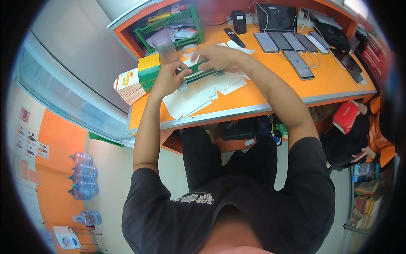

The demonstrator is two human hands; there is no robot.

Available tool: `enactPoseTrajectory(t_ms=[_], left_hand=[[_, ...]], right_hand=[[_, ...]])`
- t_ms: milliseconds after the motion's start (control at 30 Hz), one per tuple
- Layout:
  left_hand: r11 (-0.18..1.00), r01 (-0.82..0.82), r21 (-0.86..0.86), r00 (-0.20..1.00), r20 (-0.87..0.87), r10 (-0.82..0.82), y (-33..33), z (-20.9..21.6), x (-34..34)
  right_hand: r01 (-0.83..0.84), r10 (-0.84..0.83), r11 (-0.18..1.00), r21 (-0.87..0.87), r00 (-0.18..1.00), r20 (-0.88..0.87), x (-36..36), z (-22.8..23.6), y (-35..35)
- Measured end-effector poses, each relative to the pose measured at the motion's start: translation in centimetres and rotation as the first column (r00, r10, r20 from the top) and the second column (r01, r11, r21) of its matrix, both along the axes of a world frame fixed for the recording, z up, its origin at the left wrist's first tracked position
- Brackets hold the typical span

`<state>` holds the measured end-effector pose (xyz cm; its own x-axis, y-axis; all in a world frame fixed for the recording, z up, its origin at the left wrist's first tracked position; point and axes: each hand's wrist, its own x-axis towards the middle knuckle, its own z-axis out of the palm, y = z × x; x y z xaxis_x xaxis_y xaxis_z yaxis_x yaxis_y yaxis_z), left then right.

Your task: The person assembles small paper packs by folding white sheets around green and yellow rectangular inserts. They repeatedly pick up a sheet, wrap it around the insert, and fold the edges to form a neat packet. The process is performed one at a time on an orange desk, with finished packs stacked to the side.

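Observation:
My left hand (pixel 170 78) pinches the near-left end of a green, flat card-like piece (pixel 196 67) between thumb and fingers. Over its right part bends my right hand (pixel 216 58), its fingers closed on the same piece. Just below lie more thin dark-green edges, partly hidden by the hands. Under them several white die-cut card sheets (pixel 190 101) spread over the orange desk (pixel 230 103). Beside my left wrist stands a packed row of yellow, green and white cards or flat cartons (pixel 144 76). A roll of tape (pixel 188 50) and a clear plastic cup (pixel 165 48) are behind my hands.
Several phones (pixel 298 64) with white cables lie at the right of the desk. A black remote (pixel 234 37) and a green tray rack (pixel 169 28) are at the back. At right, another person holds a red packet (pixel 345 117). Water bottles (pixel 84 171) stand at left.

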<state>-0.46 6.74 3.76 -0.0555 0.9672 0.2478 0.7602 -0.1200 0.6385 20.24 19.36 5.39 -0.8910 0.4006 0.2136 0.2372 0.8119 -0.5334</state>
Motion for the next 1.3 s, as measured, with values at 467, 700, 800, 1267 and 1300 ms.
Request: enactPoseTrajectory(t_ms=[467, 700, 800, 1267, 1300], left_hand=[[0.917, 0.083, 0.391, 0.967, 0.190, -0.169, -0.1, 6.4, -0.3], [0.757, 0.020, 0.653, 0.977, 0.148, -0.153, 4.0, 11.2, 3.3], [0.705, -0.074, 0.706, 0.944, 0.278, -0.180, 4.6, 13.2, 3.2], [0.755, -0.130, 0.643, 0.931, 0.341, -0.130, 3.3, 16.0, 2.6], [0.754, -0.130, 0.643, 0.951, 0.296, -0.088, 3.9, 15.8, 2.2]], right_hand=[[0.115, -0.049, 0.986, 0.117, 0.887, -0.459, 2.0, 5.9, -0.5], [0.294, -0.087, 0.928, 0.230, 0.769, -0.633, 2.9, 11.2, -1.1], [0.401, 0.037, 0.816, 0.417, 0.682, -0.730, 1.0, 12.6, -0.6], [0.313, 0.140, 0.867, 0.388, 0.595, -0.792, 0.6, 14.3, -1.5], [0.322, 0.155, 0.855, 0.406, 0.589, -0.793, 0.2, 14.1, -1.3]])
